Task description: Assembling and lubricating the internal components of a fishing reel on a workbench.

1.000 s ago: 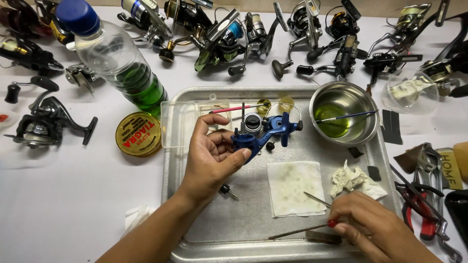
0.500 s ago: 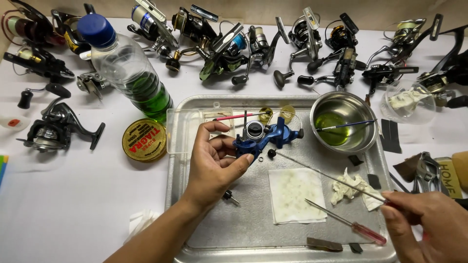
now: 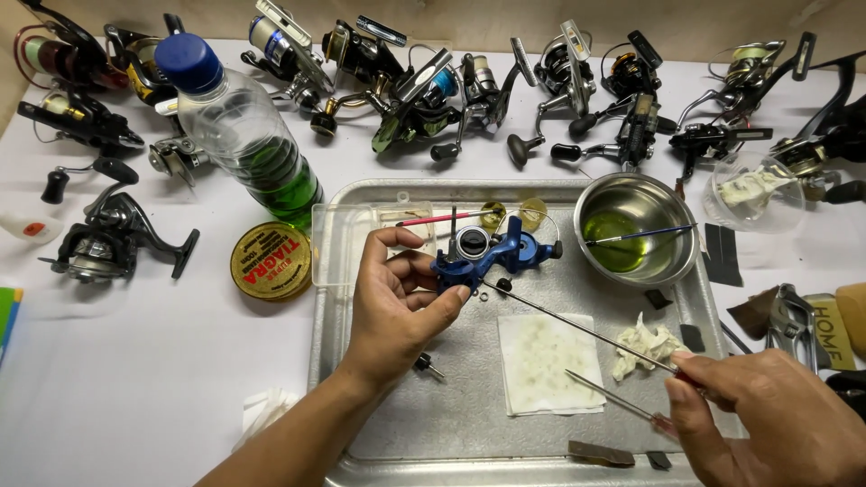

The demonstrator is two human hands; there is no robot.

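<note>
From the head camera, looking straight down: the left hand (image 3: 397, 307) has its fingers (image 3: 408, 268) wrapped around a blue fishing-reel body (image 3: 492, 255), thumb pressed against the near edge, lifting it just above the metal tray (image 3: 361, 424). The reel body sits tilted over the tray's upper middle, a round dark opening facing up. Over on the right, the right hand (image 3: 776, 419) pinches a long thin screwdriver (image 3: 577, 326) at its handle end, fingers closed tight on it; the slim shaft runs up and left, its tip right at the underside of the blue reel body. A second, shorter screwdriver (image 3: 613, 401) with a red handle lies on the tray just beside that hand.

Below the reel body, a white paper square (image 3: 546, 361) lies flat on the tray, with a crumpled tissue (image 3: 645, 343) near it to the right. A small dark screw part (image 3: 424, 364) rests by the left wrist. At the tray's upper right stands a steel bowl (image 3: 631, 203) holding green liquid, a thin brush (image 3: 645, 234) leaning across it.

Off the tray, on the white tabletop (image 3: 135, 388), a plastic bottle (image 3: 239, 126) with a blue cap and green liquid leans near a round yellow grease tin (image 3: 271, 261). A row of fishing reels (image 3: 433, 86) lines the far edge, and a black reel (image 3: 108, 239) lies at the left.
</note>
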